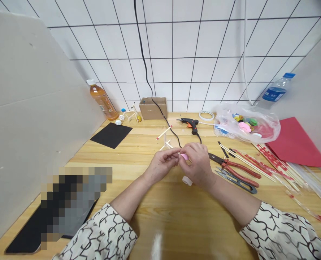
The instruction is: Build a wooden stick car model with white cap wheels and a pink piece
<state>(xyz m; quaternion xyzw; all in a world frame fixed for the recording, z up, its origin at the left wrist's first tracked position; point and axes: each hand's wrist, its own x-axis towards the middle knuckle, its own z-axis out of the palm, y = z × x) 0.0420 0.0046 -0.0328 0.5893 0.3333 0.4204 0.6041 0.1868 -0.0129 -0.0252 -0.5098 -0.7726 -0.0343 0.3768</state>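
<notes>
My left hand [160, 165] and my right hand [197, 163] meet over the middle of the table, fingertips close together. Between them shows a pink bottle cap [185, 156], pinched by my right thumb and fingers. My left fingers are closed at the near end of a small wooden stick frame [168, 144], partly hidden behind the hands. A crosswise stick with red ends [164, 133] tops this frame. Just below my right hand is a white bottle cap [187, 180]; whether it joins the frame cannot be seen.
A black glue gun [191, 124], tape roll [206, 115] and bag of caps [247, 124] lie behind. Red-handled pliers [238, 169], thread snips [236, 180] and sticks [279, 166] lie right. Another stick model [133, 113], cardboard box [152, 108] and black sheet [111, 135] stand left.
</notes>
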